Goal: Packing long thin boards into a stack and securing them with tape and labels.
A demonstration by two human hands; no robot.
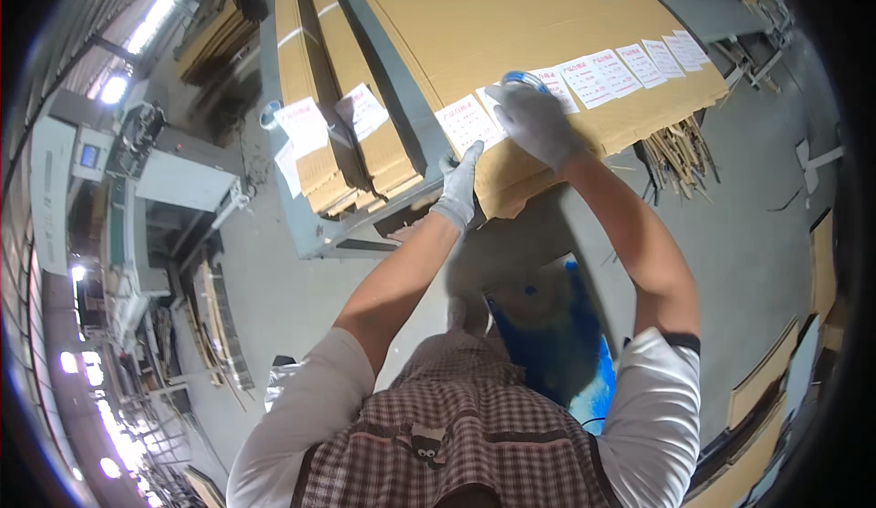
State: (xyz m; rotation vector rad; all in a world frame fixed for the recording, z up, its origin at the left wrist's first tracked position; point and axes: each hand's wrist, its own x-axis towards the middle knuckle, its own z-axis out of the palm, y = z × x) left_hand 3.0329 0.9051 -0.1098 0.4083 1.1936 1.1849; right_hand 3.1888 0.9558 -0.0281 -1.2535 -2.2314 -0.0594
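My right hand, in a pale glove, is closed around a blue-rimmed roll of tape. It is over a row of white labels with red print along the near edge of a large stack of flat cardboard. The glove partly hides the labels beneath it. At the stack's near left corner is my gloved left hand, thumb and fingers apart. The thumb touches the lower edge of the leftmost label. Under that hand, the stack's side is partly hidden.
Two narrow strapped cardboard bundles with labels lie on the grey table at the left. Another tape roll sits beside them. Wooden sticks are piled at the right. A blue-stained sheet lies on the floor, and machinery stands left.
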